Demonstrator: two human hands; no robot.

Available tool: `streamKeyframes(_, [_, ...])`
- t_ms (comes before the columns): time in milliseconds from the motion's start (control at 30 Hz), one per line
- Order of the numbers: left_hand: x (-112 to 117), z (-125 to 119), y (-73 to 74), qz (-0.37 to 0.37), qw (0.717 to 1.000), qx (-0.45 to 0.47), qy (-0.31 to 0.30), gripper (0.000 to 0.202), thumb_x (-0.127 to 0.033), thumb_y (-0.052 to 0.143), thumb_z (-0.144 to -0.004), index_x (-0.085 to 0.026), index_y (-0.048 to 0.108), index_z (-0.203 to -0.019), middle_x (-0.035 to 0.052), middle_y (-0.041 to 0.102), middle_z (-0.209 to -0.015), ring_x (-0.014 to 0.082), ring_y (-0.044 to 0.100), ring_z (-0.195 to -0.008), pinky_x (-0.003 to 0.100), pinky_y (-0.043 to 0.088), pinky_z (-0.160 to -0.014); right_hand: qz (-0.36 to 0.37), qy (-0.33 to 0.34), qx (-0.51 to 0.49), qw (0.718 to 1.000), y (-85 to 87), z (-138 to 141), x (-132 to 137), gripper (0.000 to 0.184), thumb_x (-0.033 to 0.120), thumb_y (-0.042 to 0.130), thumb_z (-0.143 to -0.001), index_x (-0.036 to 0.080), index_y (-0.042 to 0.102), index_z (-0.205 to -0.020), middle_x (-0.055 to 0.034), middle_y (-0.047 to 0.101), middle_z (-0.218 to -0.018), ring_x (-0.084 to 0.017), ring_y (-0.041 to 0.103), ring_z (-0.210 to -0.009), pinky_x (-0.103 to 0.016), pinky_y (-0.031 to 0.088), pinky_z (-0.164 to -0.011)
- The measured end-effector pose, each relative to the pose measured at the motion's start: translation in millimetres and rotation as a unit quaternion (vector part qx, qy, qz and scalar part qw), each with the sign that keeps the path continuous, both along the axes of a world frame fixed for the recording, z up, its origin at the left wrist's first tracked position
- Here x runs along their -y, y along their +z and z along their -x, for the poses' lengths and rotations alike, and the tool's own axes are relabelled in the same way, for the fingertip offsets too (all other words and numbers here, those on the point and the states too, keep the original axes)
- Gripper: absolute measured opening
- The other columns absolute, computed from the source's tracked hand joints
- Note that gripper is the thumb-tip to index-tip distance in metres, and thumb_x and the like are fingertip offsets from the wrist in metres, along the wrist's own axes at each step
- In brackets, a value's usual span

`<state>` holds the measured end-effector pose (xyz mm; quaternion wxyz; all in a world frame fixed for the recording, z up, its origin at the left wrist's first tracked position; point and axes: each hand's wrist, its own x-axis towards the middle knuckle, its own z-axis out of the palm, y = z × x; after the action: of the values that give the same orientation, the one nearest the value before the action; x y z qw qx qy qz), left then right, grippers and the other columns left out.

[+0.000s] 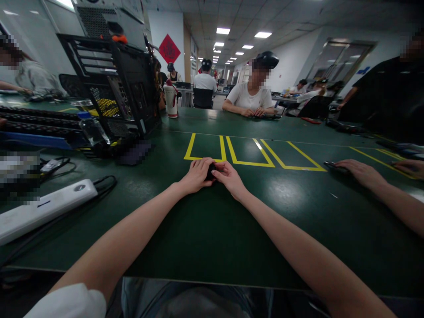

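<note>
Both hands meet over the green table, just in front of the yellow tape outlines. A small black object sits between them, mostly covered by fingers, so its kind does not show. My left hand wraps over its left side with bent fingers. From the other side, my right hand grips its right edge between thumb and fingers.
Yellow tape outlines mark the table beyond my hands. On the left are a white power strip, a clear bottle and a black computer case. Another person's hand rests at right; a person sits opposite.
</note>
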<state>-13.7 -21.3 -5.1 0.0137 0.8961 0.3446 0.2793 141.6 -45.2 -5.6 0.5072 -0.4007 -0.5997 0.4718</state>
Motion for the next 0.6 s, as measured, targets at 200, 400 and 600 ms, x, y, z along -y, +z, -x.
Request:
streamKeyframes(200, [1.3,0.6,0.9,0.001,1.0,-0.004,0.001,0.057,-0.025,0.055,-0.071,-0.018,0.026,-0.119,0.011,0.04,-0.12,0.0267,0.038,-0.113,0.043,0.028,-0.094,-0.003,0.022,0.001,1.0,-2.3,-1.3,-0.2,0.032,0.028,0.059,-0.071,0.022,0.052,-0.101,-0.0038,0.054,-0.106,-0.016,0.054,-0.095,-0.035,0.043,-0.086])
streamKeyframes(400, [1.2,0.6,0.2,-0.007,1.0,-0.006,0.011,0.056,-0.025,0.055,-0.07,-0.018,0.027,-0.118,0.0108,0.04,-0.119,0.0266,0.038,-0.113,0.043,0.028,-0.094,-0.014,0.04,-0.023,0.999,-2.2,-2.2,2.1,0.029,0.022,0.061,-0.068,0.023,0.051,-0.095,-0.0015,0.052,-0.105,-0.014,0.054,-0.097,-0.033,0.042,-0.089])
streamKeyframes(600, [-1.0,0.3,-1.2,-0.013,1.0,-0.004,0.003,0.055,-0.027,0.055,-0.071,-0.017,0.027,-0.118,0.0114,0.04,-0.119,0.0267,0.038,-0.112,0.042,0.028,-0.093,-0.015,0.012,-0.005,1.0,-3.7,-0.6,0.0,0.027,0.027,0.059,-0.07,0.023,0.051,-0.095,-0.0029,0.054,-0.103,-0.016,0.051,-0.098,-0.035,0.044,-0.085])
